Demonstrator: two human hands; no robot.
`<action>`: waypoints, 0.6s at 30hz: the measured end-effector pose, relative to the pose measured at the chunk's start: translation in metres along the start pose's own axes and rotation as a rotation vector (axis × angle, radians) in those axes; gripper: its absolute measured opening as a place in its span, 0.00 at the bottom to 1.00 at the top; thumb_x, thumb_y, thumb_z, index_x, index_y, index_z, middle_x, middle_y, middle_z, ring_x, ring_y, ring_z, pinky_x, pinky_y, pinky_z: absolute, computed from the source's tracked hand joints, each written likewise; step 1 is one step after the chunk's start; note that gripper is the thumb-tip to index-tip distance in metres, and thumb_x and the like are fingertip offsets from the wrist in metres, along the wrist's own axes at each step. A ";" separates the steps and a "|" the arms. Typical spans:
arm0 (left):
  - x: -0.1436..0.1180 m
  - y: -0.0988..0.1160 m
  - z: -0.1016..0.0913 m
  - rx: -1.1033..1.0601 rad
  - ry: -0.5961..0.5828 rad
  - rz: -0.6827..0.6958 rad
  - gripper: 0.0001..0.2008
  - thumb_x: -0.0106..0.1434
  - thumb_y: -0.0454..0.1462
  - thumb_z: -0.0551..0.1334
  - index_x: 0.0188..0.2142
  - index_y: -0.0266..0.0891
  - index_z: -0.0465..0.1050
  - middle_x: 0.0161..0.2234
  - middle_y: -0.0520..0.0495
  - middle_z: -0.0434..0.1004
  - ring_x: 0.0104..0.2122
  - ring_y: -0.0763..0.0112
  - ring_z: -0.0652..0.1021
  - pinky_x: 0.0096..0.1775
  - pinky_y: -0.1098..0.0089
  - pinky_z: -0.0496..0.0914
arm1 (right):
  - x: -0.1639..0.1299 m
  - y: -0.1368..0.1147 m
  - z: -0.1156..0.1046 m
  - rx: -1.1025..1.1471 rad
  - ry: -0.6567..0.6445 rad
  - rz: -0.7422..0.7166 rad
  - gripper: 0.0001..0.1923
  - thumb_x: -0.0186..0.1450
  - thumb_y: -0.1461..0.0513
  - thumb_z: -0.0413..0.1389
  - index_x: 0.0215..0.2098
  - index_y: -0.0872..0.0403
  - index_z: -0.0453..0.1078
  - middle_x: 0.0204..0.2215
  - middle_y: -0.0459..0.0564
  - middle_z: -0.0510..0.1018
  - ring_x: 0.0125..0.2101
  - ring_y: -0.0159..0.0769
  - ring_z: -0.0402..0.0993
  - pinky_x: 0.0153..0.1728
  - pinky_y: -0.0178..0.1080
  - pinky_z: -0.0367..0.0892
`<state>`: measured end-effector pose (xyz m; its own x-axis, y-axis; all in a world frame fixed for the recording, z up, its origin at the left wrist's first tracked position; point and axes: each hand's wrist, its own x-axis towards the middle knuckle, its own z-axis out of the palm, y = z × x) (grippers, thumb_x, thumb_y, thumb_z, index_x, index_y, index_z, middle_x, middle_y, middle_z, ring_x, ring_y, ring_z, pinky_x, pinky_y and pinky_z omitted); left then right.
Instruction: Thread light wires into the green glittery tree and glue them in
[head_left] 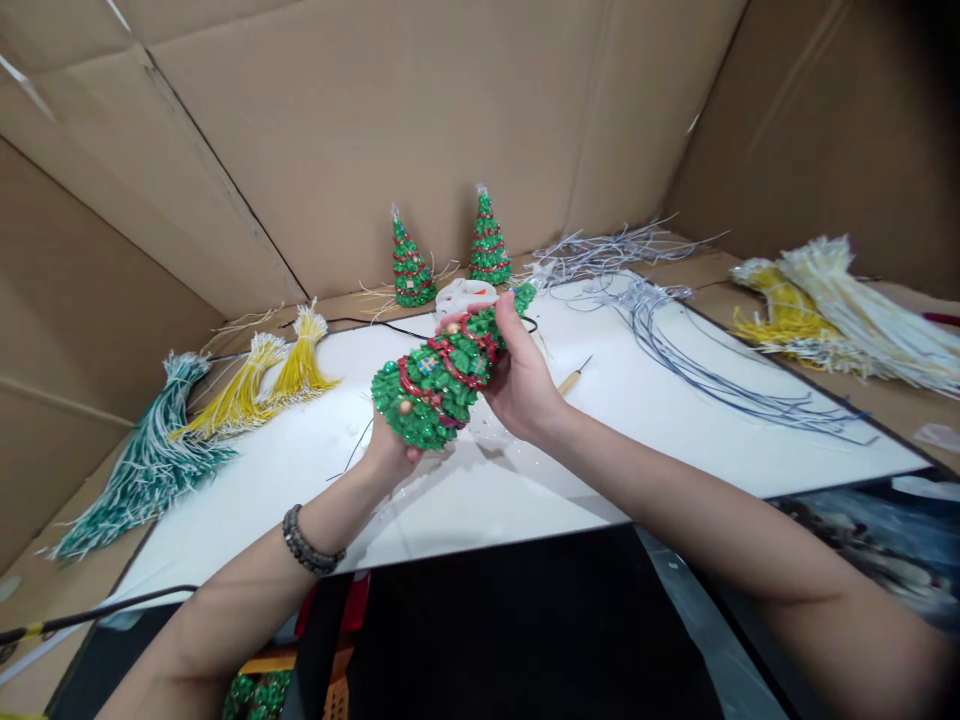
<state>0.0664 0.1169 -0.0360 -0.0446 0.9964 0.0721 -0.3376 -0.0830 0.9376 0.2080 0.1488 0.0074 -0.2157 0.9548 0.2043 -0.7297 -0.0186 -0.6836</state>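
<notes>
**Glitter tree held over the white surface**

At left, teal tassels (139,465) and yellow tassels (262,385) lie on the white surface (675,420). At centre, the left hand (390,450) cups the base of a green glitter tree (442,375), held tilted above the surface, while the right hand (521,385) pinches its upper end. Two finished trees (450,255) stand behind. Grey wires (697,370) and pale bundles (832,300) lie at right. A steady grip at the base would likely keep the trim from slipping.
</notes>
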 end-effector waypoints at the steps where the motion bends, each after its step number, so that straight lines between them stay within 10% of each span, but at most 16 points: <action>1: 0.000 0.003 -0.001 -0.014 0.010 0.016 0.29 0.46 0.56 0.73 0.41 0.41 0.78 0.22 0.53 0.79 0.09 0.80 0.65 0.10 0.75 0.58 | -0.002 -0.001 0.000 -0.022 -0.036 0.009 0.23 0.56 0.44 0.65 0.39 0.47 0.66 0.38 0.44 0.80 0.45 0.41 0.78 0.48 0.47 0.75; 8: 0.005 0.013 -0.002 0.039 0.071 0.109 0.27 0.47 0.59 0.71 0.35 0.39 0.77 0.17 0.53 0.74 0.08 0.84 0.57 0.09 0.75 0.50 | -0.012 0.002 0.001 -0.124 -0.216 0.071 0.36 0.48 0.60 0.72 0.48 0.43 0.58 0.51 0.45 0.75 0.56 0.44 0.71 0.60 0.53 0.66; 18: 0.001 0.010 0.006 0.074 0.100 0.136 0.29 0.43 0.58 0.72 0.34 0.38 0.77 0.16 0.52 0.72 0.09 0.82 0.59 0.08 0.78 0.48 | -0.011 0.005 0.001 -0.167 -0.142 0.129 0.41 0.46 0.64 0.72 0.48 0.41 0.52 0.47 0.43 0.74 0.50 0.42 0.75 0.55 0.52 0.72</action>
<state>0.0688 0.1171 -0.0248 -0.1797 0.9690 0.1695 -0.2520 -0.2119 0.9442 0.2059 0.1383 0.0022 -0.3978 0.8963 0.1959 -0.5756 -0.0776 -0.8140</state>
